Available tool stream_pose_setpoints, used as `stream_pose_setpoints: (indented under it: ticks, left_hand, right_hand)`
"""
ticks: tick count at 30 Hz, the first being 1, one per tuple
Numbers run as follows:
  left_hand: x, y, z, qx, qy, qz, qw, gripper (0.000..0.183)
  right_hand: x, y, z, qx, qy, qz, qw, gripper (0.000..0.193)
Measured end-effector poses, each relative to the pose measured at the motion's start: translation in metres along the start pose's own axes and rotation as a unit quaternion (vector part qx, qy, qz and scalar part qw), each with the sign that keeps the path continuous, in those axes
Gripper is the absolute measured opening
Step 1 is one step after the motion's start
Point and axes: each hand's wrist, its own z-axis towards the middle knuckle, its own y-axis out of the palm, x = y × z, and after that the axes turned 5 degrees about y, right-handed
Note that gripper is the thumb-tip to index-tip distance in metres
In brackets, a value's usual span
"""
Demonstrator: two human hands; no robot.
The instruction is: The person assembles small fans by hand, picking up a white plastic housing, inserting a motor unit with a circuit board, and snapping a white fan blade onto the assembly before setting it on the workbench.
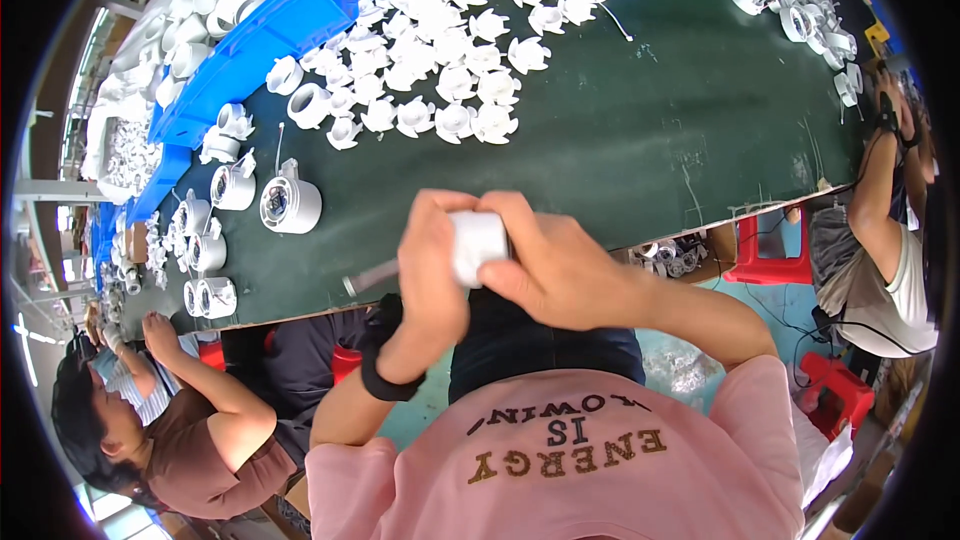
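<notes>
A white round plastic housing [478,243] is held between my two hands, just over the near edge of the green table. My left hand [428,260] is closed round its left side, with a black band on the wrist. My right hand [560,265] grips the other side, fingers over the top and thumb on the lower front. From beside my left hand a thin pale strip [372,278] with a light tip sticks out to the left, smeared by motion. What lies under my palms is hidden. To the left stands a similar white housing [291,202] with electronics inside.
Loose white finned plastic parts [455,85] are spread across the far table [600,150]. Blue bins [265,40] line the back left. White rings [790,5] are heaped far right. Co-workers sit left [215,410] and right [875,230]. A red stool [770,250] stands at right.
</notes>
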Motion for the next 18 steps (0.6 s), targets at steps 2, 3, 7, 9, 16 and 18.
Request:
stream_pose_setpoints:
  ticks: [2,3,7,9,16,18]
  left_hand:
    - [0.015,-0.025,0.019,-0.034,-0.281,-0.413,0.866,0.047]
    - [0.020,-0.028,0.024,-0.033,-0.288,-0.430,0.855,0.050]
    - [0.033,-0.027,0.034,-0.071,-0.365,-0.587,0.719,0.051]
    - [0.039,-0.019,0.023,-0.137,-0.189,-0.256,0.938,0.049]
    - [0.037,-0.013,0.027,-0.223,-0.334,-0.490,0.774,0.064]
    - [0.050,-0.034,0.044,-0.300,-0.391,-0.472,0.731,0.065]
  right_hand:
    - [-0.016,-0.021,0.007,-0.013,0.058,0.053,0.997,0.046]
    - [-0.024,-0.027,0.007,0.030,0.054,0.019,0.998,0.050]
    - [-0.026,-0.033,0.022,0.158,-0.153,-0.124,0.968,0.064]
    - [-0.028,-0.028,0.025,0.153,-0.203,-0.180,0.950,0.061]
    - [-0.012,-0.033,0.023,0.174,-0.157,-0.148,0.961,0.055]
    - [-0.018,-0.050,0.020,0.132,-0.004,-0.019,0.991,0.056]
